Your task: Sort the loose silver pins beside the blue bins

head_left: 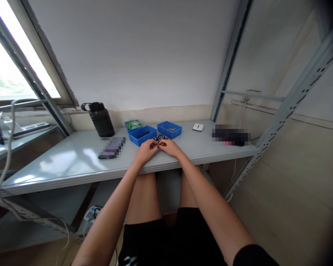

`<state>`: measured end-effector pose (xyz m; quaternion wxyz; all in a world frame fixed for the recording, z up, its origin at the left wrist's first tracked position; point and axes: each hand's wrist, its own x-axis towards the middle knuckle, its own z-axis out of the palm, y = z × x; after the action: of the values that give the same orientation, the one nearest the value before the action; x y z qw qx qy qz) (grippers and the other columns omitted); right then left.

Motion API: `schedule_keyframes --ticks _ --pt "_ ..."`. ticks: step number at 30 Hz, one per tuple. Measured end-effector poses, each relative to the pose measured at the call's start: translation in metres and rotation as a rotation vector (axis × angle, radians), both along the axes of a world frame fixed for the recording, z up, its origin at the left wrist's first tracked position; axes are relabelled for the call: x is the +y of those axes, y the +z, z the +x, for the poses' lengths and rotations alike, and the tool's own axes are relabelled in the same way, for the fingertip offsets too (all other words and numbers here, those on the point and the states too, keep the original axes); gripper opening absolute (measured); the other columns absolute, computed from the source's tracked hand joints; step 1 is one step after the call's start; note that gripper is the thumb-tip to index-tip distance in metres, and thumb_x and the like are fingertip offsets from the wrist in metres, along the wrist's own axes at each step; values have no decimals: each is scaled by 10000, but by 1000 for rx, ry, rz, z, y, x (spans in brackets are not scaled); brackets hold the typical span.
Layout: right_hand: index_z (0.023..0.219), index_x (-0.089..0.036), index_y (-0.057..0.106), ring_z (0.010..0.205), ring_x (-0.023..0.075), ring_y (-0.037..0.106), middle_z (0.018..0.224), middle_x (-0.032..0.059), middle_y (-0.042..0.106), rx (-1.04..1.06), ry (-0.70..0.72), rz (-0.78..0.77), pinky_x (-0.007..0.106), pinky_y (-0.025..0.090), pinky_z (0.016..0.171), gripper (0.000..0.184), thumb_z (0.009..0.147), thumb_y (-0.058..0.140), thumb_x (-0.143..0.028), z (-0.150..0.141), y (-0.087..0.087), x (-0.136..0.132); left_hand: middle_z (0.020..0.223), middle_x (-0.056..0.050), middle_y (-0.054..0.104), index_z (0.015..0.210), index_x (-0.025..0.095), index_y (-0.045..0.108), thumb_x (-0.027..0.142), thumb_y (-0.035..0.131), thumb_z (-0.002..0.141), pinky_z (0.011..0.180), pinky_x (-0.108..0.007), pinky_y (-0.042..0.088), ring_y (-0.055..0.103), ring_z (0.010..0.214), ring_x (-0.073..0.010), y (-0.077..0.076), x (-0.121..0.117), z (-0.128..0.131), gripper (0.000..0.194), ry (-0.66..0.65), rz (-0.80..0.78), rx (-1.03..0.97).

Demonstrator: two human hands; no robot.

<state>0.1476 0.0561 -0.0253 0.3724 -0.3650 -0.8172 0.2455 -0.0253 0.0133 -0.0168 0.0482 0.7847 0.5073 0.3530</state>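
Note:
My left hand (147, 150) and my right hand (169, 147) meet at the front of the grey table (133, 159). Both have their fingers pinched together, fingertips almost touching. Whatever they hold is too small to make out. Just beyond the fingers lies a heap of small black and silver pieces (161, 137), partly covered by the hands. A blue bin (138, 142) with small dark parts stands behind my left hand. Past the heap sits another blue bin (174, 133), holding small silvery parts. Behind the first bin, a blue container (125, 125) has a green packet (133, 124) in it.
A dark water bottle (102, 121) stands upright at the back left, with a blurred phone-like object (112, 147) before it. To the right lie a small white object (198, 127) and a blurred dark item (231, 136). Metal posts (233, 55) frame the table; a cable (8, 155) hangs left.

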Motion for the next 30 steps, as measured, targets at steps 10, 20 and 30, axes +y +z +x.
schedule_keyframes --ticks 10,20,30 --pt "838 -176 684 733 134 584 826 20 700 29 -9 48 229 406 703 195 871 537 -300 -1 8 -8 925 -37 656 986 139 624 346 550 926 758 -355 531 632 810 -156 0 0 0 228 -12 -46 22" --pt "862 -184 698 759 146 594 830 18 702 10 20 56 235 410 703 169 838 531 -199 2 4 -3 959 -44 656 991 145 631 331 556 924 802 -379 521 628 865 -169 2 1 0 212 -12 -13 43" --pt "897 -191 711 799 155 610 876 18 711 27 63 39 247 433 751 218 804 517 -150 1 3 -2 911 -34 655 950 143 634 340 563 917 777 -362 519 624 826 -160 4 -1 1 212 -8 -6 12"
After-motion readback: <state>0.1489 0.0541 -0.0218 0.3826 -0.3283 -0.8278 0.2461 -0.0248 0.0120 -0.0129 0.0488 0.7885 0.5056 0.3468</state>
